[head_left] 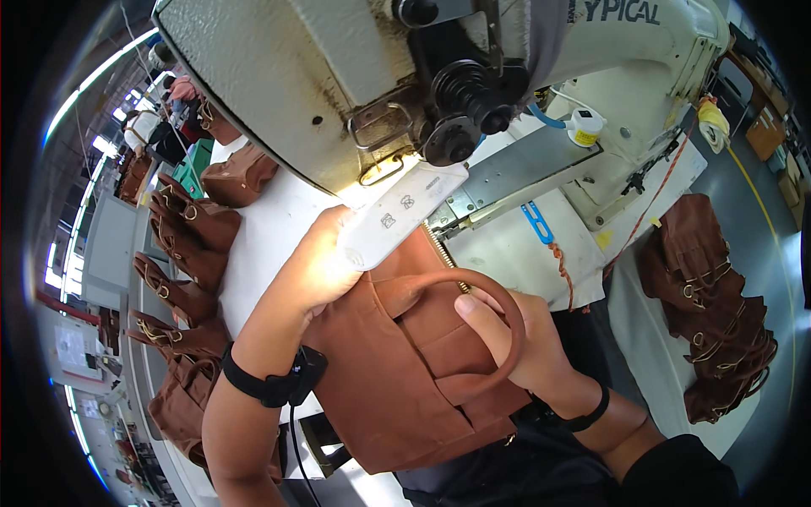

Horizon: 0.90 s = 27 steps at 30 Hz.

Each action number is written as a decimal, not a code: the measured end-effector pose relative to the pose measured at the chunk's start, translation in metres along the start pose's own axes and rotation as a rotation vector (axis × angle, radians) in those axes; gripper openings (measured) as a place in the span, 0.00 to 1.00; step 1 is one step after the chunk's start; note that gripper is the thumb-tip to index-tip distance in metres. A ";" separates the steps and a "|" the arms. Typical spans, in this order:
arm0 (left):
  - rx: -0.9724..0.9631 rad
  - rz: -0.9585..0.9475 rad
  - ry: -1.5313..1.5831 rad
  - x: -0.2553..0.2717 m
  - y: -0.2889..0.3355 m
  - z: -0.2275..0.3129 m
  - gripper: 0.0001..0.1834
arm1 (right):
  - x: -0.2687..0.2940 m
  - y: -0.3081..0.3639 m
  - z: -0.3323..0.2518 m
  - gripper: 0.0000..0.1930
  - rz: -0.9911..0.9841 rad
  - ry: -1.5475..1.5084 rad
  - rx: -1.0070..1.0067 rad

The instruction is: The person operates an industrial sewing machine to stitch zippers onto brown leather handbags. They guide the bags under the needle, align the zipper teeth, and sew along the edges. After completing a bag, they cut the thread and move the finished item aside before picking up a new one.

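Observation:
A brown leather handbag [380,380] lies tilted beneath the head of a sewing machine [279,93], with one rounded handle [512,338] arching over its side. Gold zipper teeth [440,248] run along its opening toward the needle area. My left hand [329,258] grips the bag's upper left edge; a pale guard plate [404,215] on the machine hides part of its fingers. Through the handle's loop, my right hand [515,325] pinches the bag's edge by the zipper, thumb on top. The needle itself is hidden behind the plate.
Several brown bags [190,220] stand along the left side of the white table [262,228]. More brown bags [705,313] are piled at the right. A blue thread snipper [536,222] with an orange cord lies right of the machine bed. Other people [144,127] work at the far left.

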State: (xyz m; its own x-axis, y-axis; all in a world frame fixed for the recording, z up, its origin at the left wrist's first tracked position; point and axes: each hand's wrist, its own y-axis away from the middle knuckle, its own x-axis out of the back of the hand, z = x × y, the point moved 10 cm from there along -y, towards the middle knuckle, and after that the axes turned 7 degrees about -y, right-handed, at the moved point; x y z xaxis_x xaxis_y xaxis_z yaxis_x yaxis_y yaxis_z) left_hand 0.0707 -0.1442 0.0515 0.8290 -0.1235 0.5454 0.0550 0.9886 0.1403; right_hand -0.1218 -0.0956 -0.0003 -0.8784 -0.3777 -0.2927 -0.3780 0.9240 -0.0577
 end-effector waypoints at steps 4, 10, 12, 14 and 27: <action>-0.017 0.009 0.021 0.001 -0.004 -0.002 0.14 | 0.004 0.006 0.009 0.13 0.020 0.015 -0.042; 0.023 0.016 0.116 0.000 -0.006 -0.001 0.17 | 0.004 0.001 0.000 0.13 0.108 0.091 0.077; -0.007 -0.013 0.167 0.000 -0.009 0.006 0.18 | 0.003 -0.005 -0.002 0.12 0.073 0.075 0.095; -0.024 -0.038 0.198 0.000 -0.013 0.006 0.19 | 0.002 -0.007 0.003 0.12 0.073 0.048 0.087; 0.047 -0.181 0.213 0.019 -0.049 -0.033 0.21 | 0.001 -0.023 0.020 0.10 0.150 0.047 0.070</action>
State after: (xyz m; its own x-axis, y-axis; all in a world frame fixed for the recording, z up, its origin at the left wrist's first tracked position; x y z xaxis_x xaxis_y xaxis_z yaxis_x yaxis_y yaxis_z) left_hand 0.1021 -0.1924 0.0277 0.9066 -0.2718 0.3228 0.1910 0.9464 0.2603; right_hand -0.1087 -0.1160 -0.0180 -0.9369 -0.2360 -0.2581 -0.2218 0.9715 -0.0832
